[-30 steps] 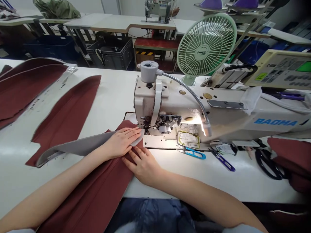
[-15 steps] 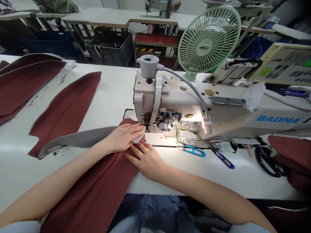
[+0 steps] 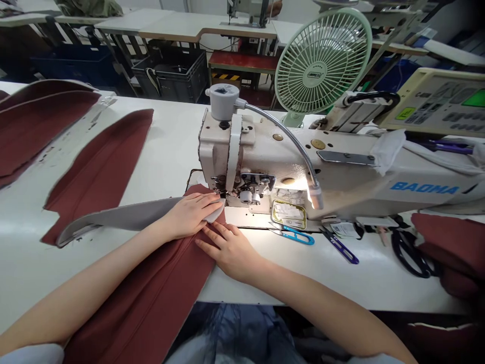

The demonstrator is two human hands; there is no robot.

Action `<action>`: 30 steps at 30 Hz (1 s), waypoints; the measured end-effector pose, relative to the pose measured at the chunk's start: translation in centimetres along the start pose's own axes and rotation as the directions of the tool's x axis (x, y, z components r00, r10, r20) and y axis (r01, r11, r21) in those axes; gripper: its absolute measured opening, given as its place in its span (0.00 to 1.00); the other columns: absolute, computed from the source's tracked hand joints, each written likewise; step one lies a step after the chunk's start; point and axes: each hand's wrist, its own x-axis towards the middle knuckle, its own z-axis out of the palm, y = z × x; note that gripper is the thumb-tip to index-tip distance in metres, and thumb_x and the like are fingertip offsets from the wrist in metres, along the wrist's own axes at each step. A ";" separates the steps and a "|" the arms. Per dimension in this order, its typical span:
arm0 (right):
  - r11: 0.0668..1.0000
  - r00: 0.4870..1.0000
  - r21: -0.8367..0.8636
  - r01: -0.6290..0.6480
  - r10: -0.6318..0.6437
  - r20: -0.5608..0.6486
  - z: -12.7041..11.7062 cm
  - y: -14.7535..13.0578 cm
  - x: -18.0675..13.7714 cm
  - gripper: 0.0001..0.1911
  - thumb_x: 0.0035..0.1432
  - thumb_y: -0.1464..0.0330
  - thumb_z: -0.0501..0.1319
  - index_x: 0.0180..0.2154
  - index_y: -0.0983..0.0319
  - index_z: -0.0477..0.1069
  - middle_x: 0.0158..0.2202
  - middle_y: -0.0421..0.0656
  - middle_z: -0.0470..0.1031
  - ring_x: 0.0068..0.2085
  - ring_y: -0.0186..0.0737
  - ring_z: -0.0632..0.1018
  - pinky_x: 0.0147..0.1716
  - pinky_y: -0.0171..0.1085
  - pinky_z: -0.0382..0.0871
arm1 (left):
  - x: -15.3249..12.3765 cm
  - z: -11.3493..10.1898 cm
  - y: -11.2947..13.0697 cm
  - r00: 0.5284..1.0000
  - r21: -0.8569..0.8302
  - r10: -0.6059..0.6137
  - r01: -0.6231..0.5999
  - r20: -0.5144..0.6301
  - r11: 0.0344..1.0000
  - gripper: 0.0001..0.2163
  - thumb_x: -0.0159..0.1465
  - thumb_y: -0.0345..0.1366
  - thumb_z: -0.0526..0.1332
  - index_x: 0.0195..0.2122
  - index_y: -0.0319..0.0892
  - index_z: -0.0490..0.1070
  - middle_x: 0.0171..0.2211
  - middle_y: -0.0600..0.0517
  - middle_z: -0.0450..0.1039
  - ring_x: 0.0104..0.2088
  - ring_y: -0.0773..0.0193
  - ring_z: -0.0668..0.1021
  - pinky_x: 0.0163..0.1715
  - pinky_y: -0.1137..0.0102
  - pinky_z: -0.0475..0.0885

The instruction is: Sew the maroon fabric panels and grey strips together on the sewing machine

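My left hand [image 3: 191, 215] lies flat, fingers stretched out, on a grey fabric strip [image 3: 121, 221] and presses its end against the needle area of a white sewing machine [image 3: 242, 151]. Just below it, my right hand [image 3: 227, 247] rests flat with fingers spread on the dark red fabric piece [image 3: 151, 298] that runs from the machine down over the table's front edge. Both hands hold the cloth down at the presser foot. The needle itself is hidden behind my left fingertips.
More dark red pieces lie at the left [image 3: 94, 172] and far left [image 3: 30, 126], another at the right [image 3: 447, 242]. Blue snips [image 3: 293, 233], purple snips [image 3: 341, 246] and black scissors [image 3: 411, 255] lie by the machine. A green fan [image 3: 322, 63] and control panel [image 3: 435, 103] stand behind.
Both hands have crept slightly toward the needle with the cloth, the right hand sliding up closer beside the left. The view has shifted a little.
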 end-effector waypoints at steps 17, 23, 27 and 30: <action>0.979 0.981 -0.156 -0.130 0.104 -0.165 -0.8 -1.6 -0.4 0.07 0.63 0.75 0.56 0.36 0.67 0.73 0.36 0.50 0.77 0.37 0.42 0.74 0.29 0.40 0.61 | -1.2 -0.7 0.3 0.989 0.010 0.121 -0.121 -0.080 0.993 0.18 0.65 0.28 0.56 0.55 0.45 0.70 0.55 0.51 0.72 0.60 0.60 0.68 0.60 0.62 0.61; 0.977 0.988 -0.170 -0.131 0.142 0.055 -1.7 -1.0 -0.3 0.09 0.60 0.79 0.56 0.30 0.64 0.69 0.35 0.48 0.76 0.32 0.38 0.73 0.28 0.38 0.61 | -0.1 0.0 0.6 0.978 0.130 0.143 -0.124 -0.151 0.984 0.14 0.69 0.28 0.51 0.50 0.41 0.73 0.53 0.49 0.74 0.55 0.57 0.73 0.54 0.62 0.67; 0.980 0.978 -0.136 -0.146 0.164 0.133 -2.3 -0.2 -0.6 0.08 0.62 0.79 0.55 0.33 0.65 0.70 0.39 0.48 0.77 0.35 0.38 0.75 0.31 0.38 0.63 | 0.6 0.3 0.7 0.981 0.163 0.112 -0.086 -0.158 0.983 0.15 0.69 0.28 0.50 0.51 0.40 0.73 0.52 0.48 0.74 0.54 0.56 0.73 0.52 0.62 0.68; 0.986 0.979 -0.045 -0.161 0.166 0.118 -2.7 0.3 -0.8 0.08 0.65 0.74 0.55 0.36 0.65 0.73 0.43 0.49 0.78 0.39 0.38 0.76 0.36 0.38 0.65 | 0.8 -0.3 0.4 0.990 0.132 0.082 -0.067 -0.111 0.989 0.16 0.67 0.28 0.51 0.53 0.41 0.71 0.52 0.47 0.73 0.55 0.56 0.72 0.52 0.61 0.67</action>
